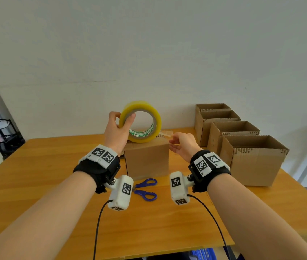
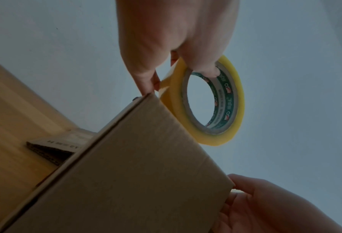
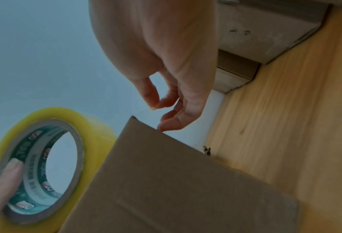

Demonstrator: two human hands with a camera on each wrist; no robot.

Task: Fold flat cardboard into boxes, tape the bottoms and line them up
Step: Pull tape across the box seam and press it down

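Left grip (image 1: 118, 128) on tape roll (image 1: 145, 136), box (image 1: 147, 158)

Head view high, looking down, wrist views close, upward, sharing tape roll (image 1: 141, 121)

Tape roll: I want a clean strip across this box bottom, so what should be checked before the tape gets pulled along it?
1. Left hand grips the tape roll, thumb in the core: ok.
2. Right hand pinches the free tape end: ok.
3. Upturned box stands on the wooden table under the roll: ok.
4. Bottom flaps closed flush: cannot tell, the top face is hidden.
5. Blue-handled scissors lie close in front of the box: ok.
6. Four finished boxes stand clear on the right: ok.
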